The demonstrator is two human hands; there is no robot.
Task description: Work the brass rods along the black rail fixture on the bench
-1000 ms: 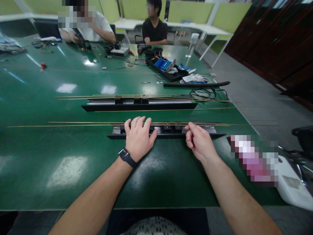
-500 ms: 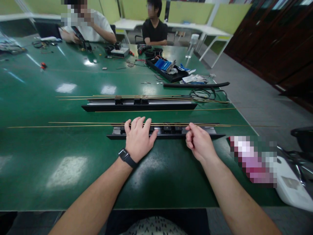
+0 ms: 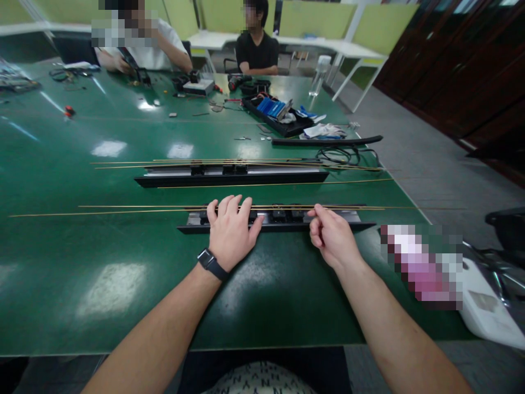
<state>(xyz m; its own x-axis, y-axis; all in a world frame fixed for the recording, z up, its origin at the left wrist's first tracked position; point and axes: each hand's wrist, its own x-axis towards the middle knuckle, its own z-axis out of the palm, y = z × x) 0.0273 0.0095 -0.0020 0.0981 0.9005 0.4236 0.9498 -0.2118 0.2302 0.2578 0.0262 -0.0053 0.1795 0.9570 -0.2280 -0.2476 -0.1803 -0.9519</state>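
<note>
My left hand, with a dark watch on its wrist, lies palm down with fingers spread across a black and silver rail. Its fingertips rest over thin golden rods that run lengthwise along the rail and stick out past both ends. Toward the rail's right end, my right hand is closed, its index finger and thumb pinched at a golden rod. The other fingers curl inward, and the exact contact is partly hidden. Small black blocks sit in the rail between my hands.
Behind lies a second rail with more golden rods across it. Farther back are a black curved strip, coiled cable, a black tray, gloves and a bottle. Two people sit across the green table.
The view has shifted very slightly, so things sit a little farther left. My hands keep nearly the same pose on the rail and rods.
</note>
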